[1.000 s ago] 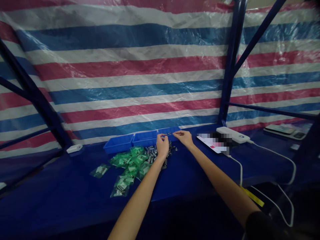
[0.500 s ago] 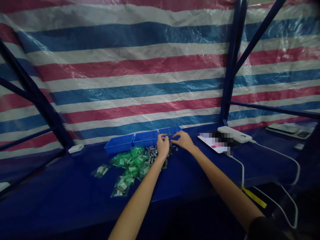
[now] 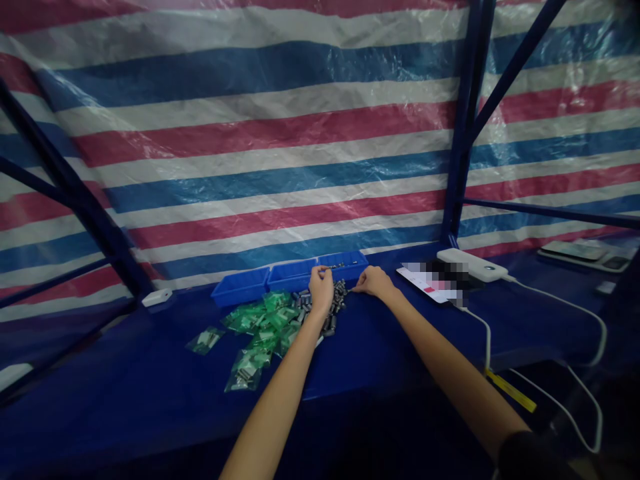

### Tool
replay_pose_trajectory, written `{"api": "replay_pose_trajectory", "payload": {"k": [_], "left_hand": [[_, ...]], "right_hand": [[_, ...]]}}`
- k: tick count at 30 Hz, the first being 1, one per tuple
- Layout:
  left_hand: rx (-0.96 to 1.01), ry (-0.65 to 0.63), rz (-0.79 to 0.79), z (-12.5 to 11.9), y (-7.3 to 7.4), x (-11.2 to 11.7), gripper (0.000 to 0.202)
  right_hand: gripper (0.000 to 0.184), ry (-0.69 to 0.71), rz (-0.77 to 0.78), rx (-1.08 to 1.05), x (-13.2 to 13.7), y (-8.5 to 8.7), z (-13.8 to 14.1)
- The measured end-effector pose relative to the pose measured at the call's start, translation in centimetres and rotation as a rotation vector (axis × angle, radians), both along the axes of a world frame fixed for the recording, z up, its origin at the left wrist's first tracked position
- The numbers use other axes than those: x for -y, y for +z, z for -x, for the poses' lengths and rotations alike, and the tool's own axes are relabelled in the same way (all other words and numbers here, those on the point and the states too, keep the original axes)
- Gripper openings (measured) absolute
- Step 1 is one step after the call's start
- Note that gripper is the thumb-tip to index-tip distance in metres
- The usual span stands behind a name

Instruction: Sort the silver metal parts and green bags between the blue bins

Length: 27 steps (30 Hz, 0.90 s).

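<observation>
My left hand hovers over a pile of small grey metal parts on the blue table, fingers curled in a pinch on something too small to name, near the rightmost blue tray. My right hand rests just right of the pile, fingertips pinched at the table surface on a tiny part. Small green plastic bags holding such parts lie spread left of the pile.
Three blue trays line the back against a striped tarp. A small white device lies at left. A phone, a white power bank with cables, a scale and a blue frame post are at right.
My right hand has dropped from near the tray down to the table at the pile's right edge. My left hand has stayed over the pile, shifting only slightly.
</observation>
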<state>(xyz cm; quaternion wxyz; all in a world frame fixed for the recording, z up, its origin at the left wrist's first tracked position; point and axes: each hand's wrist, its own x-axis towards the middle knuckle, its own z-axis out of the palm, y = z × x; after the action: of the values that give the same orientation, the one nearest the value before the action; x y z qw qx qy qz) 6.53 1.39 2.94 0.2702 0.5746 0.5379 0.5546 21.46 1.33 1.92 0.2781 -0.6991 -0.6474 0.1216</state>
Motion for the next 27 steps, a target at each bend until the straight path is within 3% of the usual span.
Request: {"api": "replay_pose_trajectory", "payload": {"k": [7,14,19,27], "left_hand": [[-0.086,-0.012,-0.041,0.4,-0.2,0.3,0.018],[-0.158,-0.134,-0.074,0.4,-0.3,0.8,0.037],[-0.147,-0.173,-0.086,0.1,-0.3,0.7,0.044],[-0.134,-0.163,-0.12,0.1,-0.6,0.2,0.035]], "right_hand": [[0.019,0.053,-0.183,-0.255,-1.1,-0.9,0.0],[0.025,0.181,-0.149,-0.886,-0.8,-0.1,1.3],[0.034,0.245,-0.15,-0.963,-0.2,0.3,2.0],[0.043,0.31,-0.148,-0.964,0.1,0.4,2.1]]}}
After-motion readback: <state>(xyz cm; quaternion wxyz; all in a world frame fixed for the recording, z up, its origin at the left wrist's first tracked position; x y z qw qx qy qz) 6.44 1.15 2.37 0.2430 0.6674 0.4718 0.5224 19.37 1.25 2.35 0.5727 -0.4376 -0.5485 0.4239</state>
